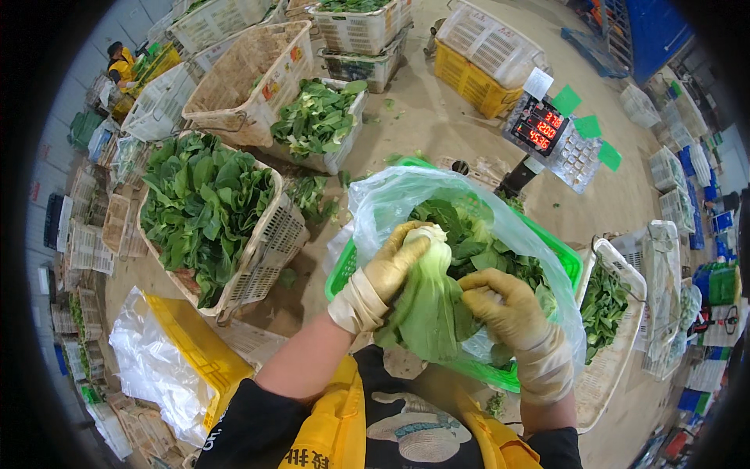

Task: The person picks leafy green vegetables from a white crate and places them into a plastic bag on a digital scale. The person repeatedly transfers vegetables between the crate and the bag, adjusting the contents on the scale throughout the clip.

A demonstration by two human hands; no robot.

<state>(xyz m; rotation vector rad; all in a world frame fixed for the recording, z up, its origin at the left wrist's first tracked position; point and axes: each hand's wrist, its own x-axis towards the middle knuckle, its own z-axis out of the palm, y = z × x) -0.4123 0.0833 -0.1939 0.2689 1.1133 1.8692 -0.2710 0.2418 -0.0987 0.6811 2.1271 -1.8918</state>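
My left hand (398, 261), in a yellowish glove, grips a head of leafy greens like bok choy (432, 293) by its pale base, leaves hanging toward me. My right hand (498, 302), gloved alike, has its fingers curled at the edge of those leaves; whether it pinches one I cannot tell. Beneath both hands a green plastic basket (343, 269) is lined with a clear plastic bag (381, 190), with more leafy greens (477, 234) inside. Just behind the basket stands a digital scale display (539, 129) with lit red digits.
A crate full of leafy greens (205, 205) stands to the left, a yellow crate with plastic film (193, 352) nearer me. Beyond are a dirty empty crate (252, 82) and a crate of trimmed leaves (319, 120). A white crate (615, 357) is at right. A person (121, 64) works far left.
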